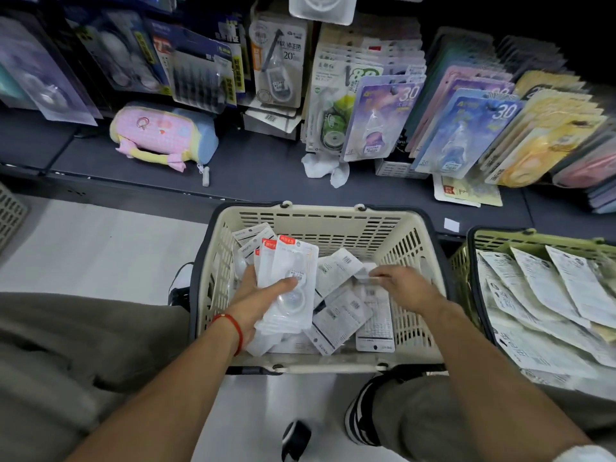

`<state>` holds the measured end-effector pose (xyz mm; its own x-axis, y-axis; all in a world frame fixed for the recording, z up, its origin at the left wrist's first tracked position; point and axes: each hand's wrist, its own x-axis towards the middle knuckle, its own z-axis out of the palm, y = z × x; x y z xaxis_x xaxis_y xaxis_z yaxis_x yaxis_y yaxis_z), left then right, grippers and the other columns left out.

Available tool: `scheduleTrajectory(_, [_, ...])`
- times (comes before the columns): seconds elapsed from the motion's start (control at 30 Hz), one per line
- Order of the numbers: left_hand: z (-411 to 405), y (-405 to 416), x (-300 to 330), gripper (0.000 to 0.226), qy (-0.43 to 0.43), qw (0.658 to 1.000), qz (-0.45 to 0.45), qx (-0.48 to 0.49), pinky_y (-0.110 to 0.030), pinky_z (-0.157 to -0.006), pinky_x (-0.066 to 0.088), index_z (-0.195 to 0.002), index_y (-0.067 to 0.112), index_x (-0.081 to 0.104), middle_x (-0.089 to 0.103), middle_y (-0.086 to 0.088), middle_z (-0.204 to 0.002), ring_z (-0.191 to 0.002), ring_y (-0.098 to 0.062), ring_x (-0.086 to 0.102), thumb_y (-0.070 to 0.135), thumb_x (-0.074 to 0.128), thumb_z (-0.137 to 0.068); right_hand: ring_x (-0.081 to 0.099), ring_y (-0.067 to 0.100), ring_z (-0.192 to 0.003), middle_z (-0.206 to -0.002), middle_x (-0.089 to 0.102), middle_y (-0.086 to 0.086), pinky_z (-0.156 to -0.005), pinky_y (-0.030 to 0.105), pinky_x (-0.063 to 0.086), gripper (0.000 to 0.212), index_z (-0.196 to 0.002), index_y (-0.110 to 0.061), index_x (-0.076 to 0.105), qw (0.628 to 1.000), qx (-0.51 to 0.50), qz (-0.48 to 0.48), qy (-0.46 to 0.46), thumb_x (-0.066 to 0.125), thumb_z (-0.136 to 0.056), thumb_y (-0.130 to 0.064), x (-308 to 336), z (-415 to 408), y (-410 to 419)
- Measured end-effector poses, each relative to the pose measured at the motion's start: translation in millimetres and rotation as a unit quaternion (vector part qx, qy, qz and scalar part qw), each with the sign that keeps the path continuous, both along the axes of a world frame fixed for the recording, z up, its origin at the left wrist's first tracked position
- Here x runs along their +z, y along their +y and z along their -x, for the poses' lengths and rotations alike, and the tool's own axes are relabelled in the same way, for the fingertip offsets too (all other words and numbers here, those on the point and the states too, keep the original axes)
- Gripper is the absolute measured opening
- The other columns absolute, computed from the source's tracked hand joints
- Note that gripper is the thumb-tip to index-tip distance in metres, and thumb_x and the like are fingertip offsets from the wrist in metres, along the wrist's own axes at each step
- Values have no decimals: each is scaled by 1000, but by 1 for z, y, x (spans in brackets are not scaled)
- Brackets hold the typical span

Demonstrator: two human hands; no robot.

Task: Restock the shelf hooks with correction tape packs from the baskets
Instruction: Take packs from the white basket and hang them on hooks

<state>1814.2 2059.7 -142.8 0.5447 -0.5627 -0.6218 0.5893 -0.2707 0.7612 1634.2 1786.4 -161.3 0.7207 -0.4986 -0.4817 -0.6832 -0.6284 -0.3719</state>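
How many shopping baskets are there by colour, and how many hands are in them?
Cream basket: 1
Green basket: 1
Grey basket, only a corner showing at the left edge: 1
Hands in the cream basket, left hand and right hand: 2
Total: 3 baskets, 2 hands

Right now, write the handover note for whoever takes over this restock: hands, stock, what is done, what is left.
Left hand: grips a fanned stack of white packs with red tops, held over the cream basket.
Right hand: down in the same basket, fingers pinching a loose pack.
Stock: more white packs lie loose in the cream basket; the green basket on the right holds flat packs laid in layers.
Done: a handful has been gathered.
Left: none of this stack has been hung yet; carry it to the shelf hooks above, then work through both baskets.
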Motion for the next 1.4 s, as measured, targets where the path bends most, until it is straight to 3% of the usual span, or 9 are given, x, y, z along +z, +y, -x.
scheduleTrajectory(0.17, [0,-15,29,85,-53,997,49,-7,-53,-98,59,-123,49,57,76,13,-119,-113,-19,73,50,97,-48,67,7,-83,-92,76,-4,-77,32,52,13,-101,-14,79,966,-95,-110,-213,66,-104,-15,100,-20,-32])
scheduleTrajectory(0.33, [-2,-41,71,104,-62,988,131,-46,-51,-112,49,-147,44,47,70,7,-137,-127,-21,67,53,100,-58,70,10,-72,-83,77,3,-63,21,56,11,-99,-9,77,923,-90,-285,-243,67,-101,-12,192,-47,-25])
scheduleTrajectory(0.5, [-6,-73,117,89,-25,970,229,-76,-40,-89,62,-149,32,48,72,-2,-135,-120,-25,71,41,93,-72,61,-3,-76,-80,71,-13,-81,23,47,16,-86,-20,74,942,-89,-95,-310,70,-101,-18,237,-74,0])
scheduleTrajectory(0.67, [-25,-102,175,75,-36,950,277,-138,-41,-85,63,-148,27,51,69,-9,-139,-124,-30,69,30,85,-81,63,-3,-89,-92,71,-18,-85,29,49,13,-90,-27,73,899,-112,24,-424,68,-102,-28,270,-93,4])
scheduleTrajectory(0.73, [-40,-114,200,63,-31,948,280,-149,-42,-81,64,-145,24,57,72,-12,-134,-117,-30,73,27,82,-86,65,2,-97,-104,72,-16,-86,30,50,11,-104,-27,73,865,-148,18,-479,67,-102,-36,284,-102,-1])
scheduleTrajectory(0.83, [-67,-128,235,58,-53,946,289,-135,-50,-81,64,-145,18,58,72,-18,-132,-112,-34,74,23,79,-91,68,6,-109,-122,70,-10,-92,34,56,46,-130,-29,63,803,-223,-126,-538,67,-95,-59,301,-105,-1])
scheduleTrajectory(0.93, [-90,-135,256,63,-128,937,309,-103,-57,-91,61,-144,24,55,70,-16,-135,-118,-38,71,22,84,-88,74,15,-108,-118,77,-8,-92,43,60,57,-122,-34,69,796,-189,-208,-536,72,-80,-71,305,-102,5])
scheduleTrajectory(1.03, [-101,-137,257,74,-185,927,322,-58,-52,-86,63,-144,32,50,72,-8,-134,-116,-34,73,19,90,-83,77,9,-97,-103,80,-10,-85,34,61,34,-107,-31,76,824,-156,-155,-522,79,-86,-57,302,-104,14])
scheduleTrajectory(1.4, [-117,-138,274,88,-350,879,317,72,-15,-77,59,-116,71,48,70,32,-116,-108,5,69,34,103,-59,76,6,-94,-107,79,-12,-69,16,55,22,-124,-26,65,733,-216,-120,-634,69,-102,-25,311,-133,-15])
